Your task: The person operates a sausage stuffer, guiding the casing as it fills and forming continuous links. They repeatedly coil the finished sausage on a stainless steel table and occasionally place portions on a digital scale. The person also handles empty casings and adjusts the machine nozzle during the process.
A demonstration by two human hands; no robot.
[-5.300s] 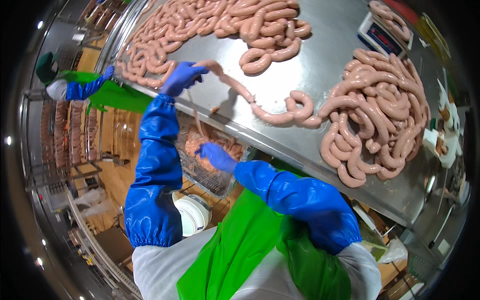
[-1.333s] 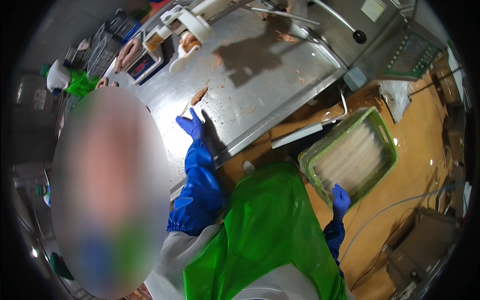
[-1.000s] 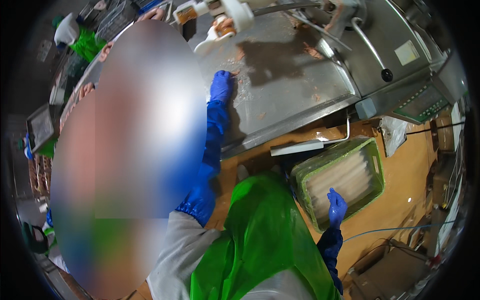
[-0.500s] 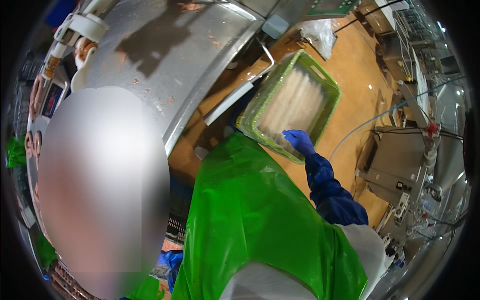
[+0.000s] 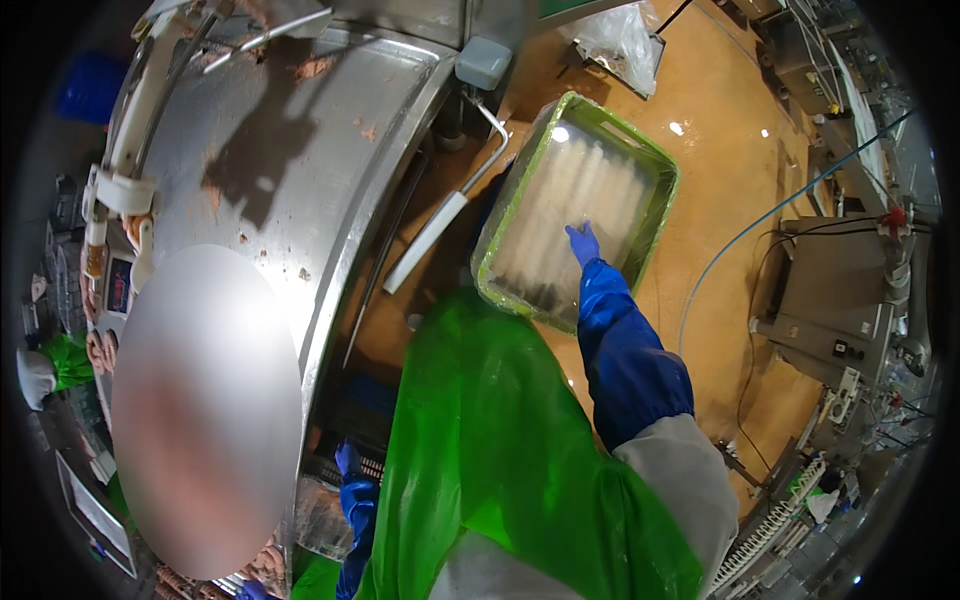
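Head view: wide steel worktable (image 5: pixel 300 180), smeared and curved, on the left. Green crate (image 5: pixel 655 165) of pale sausages under clear film, low on the orange floor (image 5: pixel 730 110), right of the table. Likely heavy, its film slippery and soft; best gripped by the stiff rims. Right hand (image 5: pixel 582 242) stretched down, gloved fingers together, flat on the film. Left hand (image 5: pixel 347 460) low by the table edge, grip unclear.

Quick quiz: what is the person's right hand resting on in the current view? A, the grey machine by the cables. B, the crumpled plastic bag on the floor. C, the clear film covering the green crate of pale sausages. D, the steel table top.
C: the blue-gloved right hand lies flat on the clear film over the green crate, away from the steel table.
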